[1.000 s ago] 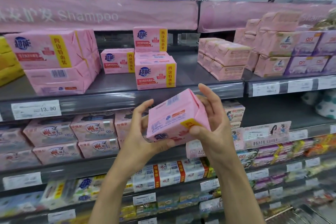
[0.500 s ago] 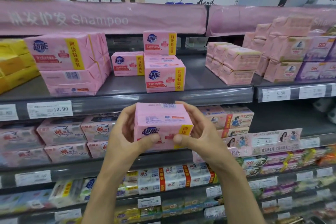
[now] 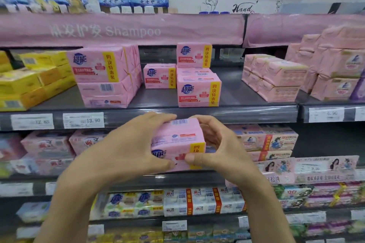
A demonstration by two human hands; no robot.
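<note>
I hold a pink soap pack [image 3: 178,138] level in front of a shop shelf, just below the edge of the grey shelf [image 3: 158,113]. Its barcode faces up and its blue logo and yellow stripe face me. My left hand [image 3: 128,148] grips its left end, thumb on the front face. My right hand [image 3: 219,148] grips its right end, thumb pressed on the front beside the left thumb. On the shelf above stand matching pink packs: a small stack [image 3: 198,89], a single pack [image 3: 160,76] and a large stack [image 3: 106,77].
Yellow soap packs [image 3: 29,79] fill the shelf's left end and paler pink packs [image 3: 276,79] its right. Price tags [image 3: 84,120] line the shelf edge. A pink Shampoo banner [image 3: 122,30] hangs above. Lower shelves hold several more soap packs [image 3: 264,140].
The pack turned from tilted to level with its logo toward me, and both hands carried it closer to the grey shelf's edge. The view shifted upward.
</note>
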